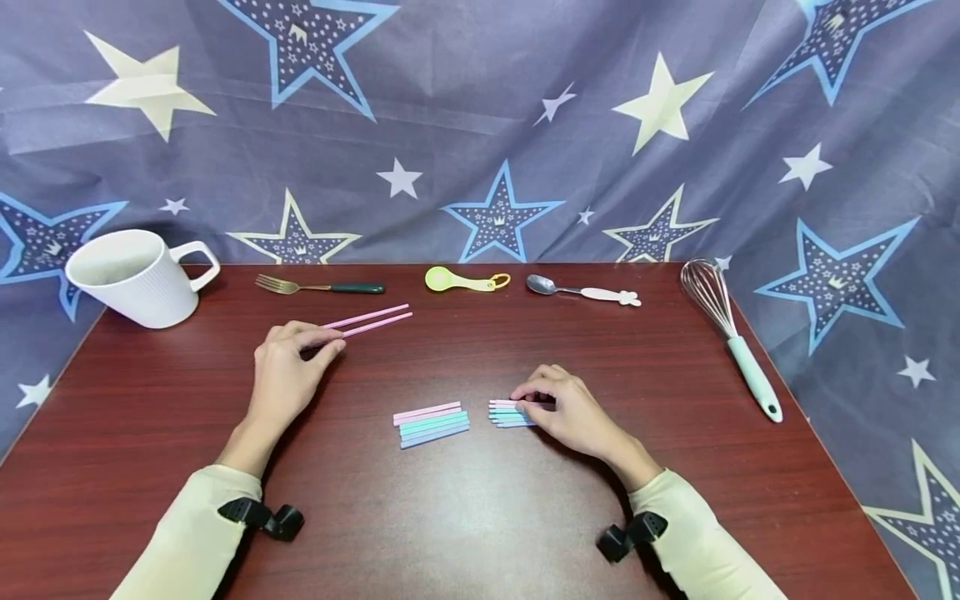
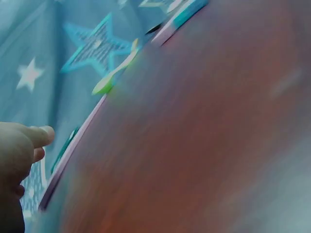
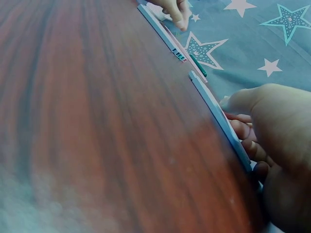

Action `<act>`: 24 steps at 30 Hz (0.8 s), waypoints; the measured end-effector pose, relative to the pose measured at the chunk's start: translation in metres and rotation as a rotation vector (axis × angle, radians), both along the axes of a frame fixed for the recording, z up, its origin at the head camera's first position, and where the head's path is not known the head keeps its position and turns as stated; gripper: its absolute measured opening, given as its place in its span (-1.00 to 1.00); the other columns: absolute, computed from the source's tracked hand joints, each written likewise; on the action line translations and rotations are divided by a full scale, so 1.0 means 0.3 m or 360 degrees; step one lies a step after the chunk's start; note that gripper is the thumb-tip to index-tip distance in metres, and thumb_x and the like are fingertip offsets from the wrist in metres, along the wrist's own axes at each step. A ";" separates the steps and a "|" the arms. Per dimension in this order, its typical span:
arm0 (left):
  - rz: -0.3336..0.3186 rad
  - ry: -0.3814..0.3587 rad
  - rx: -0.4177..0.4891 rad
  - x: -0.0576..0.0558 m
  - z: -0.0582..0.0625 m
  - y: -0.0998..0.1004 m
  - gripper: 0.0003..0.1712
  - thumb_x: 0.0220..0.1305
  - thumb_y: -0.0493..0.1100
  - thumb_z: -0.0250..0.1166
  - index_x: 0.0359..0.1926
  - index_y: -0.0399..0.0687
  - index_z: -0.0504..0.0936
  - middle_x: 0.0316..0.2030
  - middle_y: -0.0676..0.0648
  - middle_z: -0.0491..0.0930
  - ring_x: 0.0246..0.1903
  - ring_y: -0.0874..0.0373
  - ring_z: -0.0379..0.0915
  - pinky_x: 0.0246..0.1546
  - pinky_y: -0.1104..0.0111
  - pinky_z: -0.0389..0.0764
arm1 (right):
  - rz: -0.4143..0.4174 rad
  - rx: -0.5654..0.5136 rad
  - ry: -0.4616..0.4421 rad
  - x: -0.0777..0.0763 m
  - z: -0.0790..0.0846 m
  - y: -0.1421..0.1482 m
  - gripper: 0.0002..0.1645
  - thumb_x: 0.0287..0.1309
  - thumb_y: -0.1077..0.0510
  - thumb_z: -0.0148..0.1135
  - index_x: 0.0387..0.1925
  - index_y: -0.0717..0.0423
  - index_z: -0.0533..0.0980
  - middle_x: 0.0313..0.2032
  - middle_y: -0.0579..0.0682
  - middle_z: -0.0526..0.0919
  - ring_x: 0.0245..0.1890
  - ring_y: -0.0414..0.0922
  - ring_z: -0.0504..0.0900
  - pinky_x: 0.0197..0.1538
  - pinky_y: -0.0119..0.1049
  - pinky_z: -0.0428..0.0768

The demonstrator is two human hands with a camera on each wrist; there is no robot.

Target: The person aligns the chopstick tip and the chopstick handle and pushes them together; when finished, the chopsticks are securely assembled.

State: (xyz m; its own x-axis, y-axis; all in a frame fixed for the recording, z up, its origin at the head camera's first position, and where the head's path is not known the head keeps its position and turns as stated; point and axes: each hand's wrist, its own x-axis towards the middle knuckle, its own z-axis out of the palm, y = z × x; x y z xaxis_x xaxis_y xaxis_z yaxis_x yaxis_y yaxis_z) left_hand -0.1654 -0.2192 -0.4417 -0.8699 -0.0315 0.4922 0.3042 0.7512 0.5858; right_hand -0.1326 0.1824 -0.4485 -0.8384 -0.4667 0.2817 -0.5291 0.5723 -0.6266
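Note:
Two long pink chopsticks (image 1: 378,321) lie side by side on the table in front of the fork. My left hand (image 1: 288,371) hovers over their left ends with bent fingers; in the left wrist view its fingertip (image 2: 47,133) shows apart from the pink chopstick (image 2: 80,133). Near the middle lies a row of short pink, teal and blue sticks (image 1: 433,423). To its right is a similar second row of sticks (image 1: 502,413), partly under my right hand (image 1: 562,408). My right thumb and index finger are at the pink sticks there; whether they pinch any is hidden.
Along the back edge lie a fork (image 1: 322,287), a yellow-green measuring spoon (image 1: 465,281) and a spoon with a white handle (image 1: 585,291). A white mug (image 1: 142,283) stands at the back left corner. A whisk (image 1: 738,354) lies along the right edge. Star-patterned cloth hangs behind.

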 end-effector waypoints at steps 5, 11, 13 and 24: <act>-0.0131 -0.0010 0.0009 0.050 0.008 0.076 -0.85 0.16 -0.22 0.55 -0.21 -0.06 0.85 -0.24 -0.08 0.79 -0.08 -0.05 0.63 -0.03 0.22 0.44 | 0.0006 0.0016 -0.0024 -0.007 -0.007 -0.005 -0.88 0.20 0.18 0.46 -0.22 -0.07 0.76 -0.29 -0.20 0.69 -0.21 -0.26 0.57 -0.13 -0.32 0.53; -0.0280 -0.0162 0.0037 0.118 0.009 0.159 -0.85 0.19 -0.15 0.54 -0.19 0.04 0.86 -0.24 0.06 0.78 -0.14 0.11 0.61 -0.14 0.36 0.46 | 0.0017 0.0016 -0.0026 -0.008 -0.010 -0.009 -0.88 0.20 0.17 0.45 -0.22 -0.08 0.76 -0.28 -0.20 0.69 -0.20 -0.25 0.57 -0.13 -0.32 0.53; -0.0343 -0.0196 0.0043 0.137 0.005 0.181 -0.84 0.19 -0.15 0.54 -0.18 0.05 0.86 -0.25 0.08 0.77 -0.17 0.14 0.60 -0.18 0.36 0.46 | 0.0012 0.0017 -0.0027 -0.007 -0.011 -0.009 -0.88 0.19 0.17 0.46 -0.22 -0.08 0.76 -0.28 -0.20 0.69 -0.20 -0.25 0.57 -0.13 -0.32 0.53; -0.0505 -0.0346 -0.0035 0.180 -0.026 0.243 -0.88 0.13 -0.05 0.58 -0.27 0.20 0.87 -0.31 0.24 0.69 -0.18 0.27 0.48 -0.14 0.29 0.47 | 0.0000 0.0006 -0.0003 0.005 0.002 -0.003 -0.89 0.16 0.18 0.49 -0.25 -0.06 0.75 -0.30 -0.18 0.69 -0.23 -0.24 0.57 -0.18 -0.34 0.52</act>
State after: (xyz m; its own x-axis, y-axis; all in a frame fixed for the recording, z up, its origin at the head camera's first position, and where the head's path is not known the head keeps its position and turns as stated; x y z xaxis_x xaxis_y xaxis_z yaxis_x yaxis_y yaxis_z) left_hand -0.1114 -0.1462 -0.4494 -0.9189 0.2646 0.2927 0.3941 0.6527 0.6470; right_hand -0.1312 0.1815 -0.4480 -0.8388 -0.4677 0.2787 -0.5281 0.5745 -0.6254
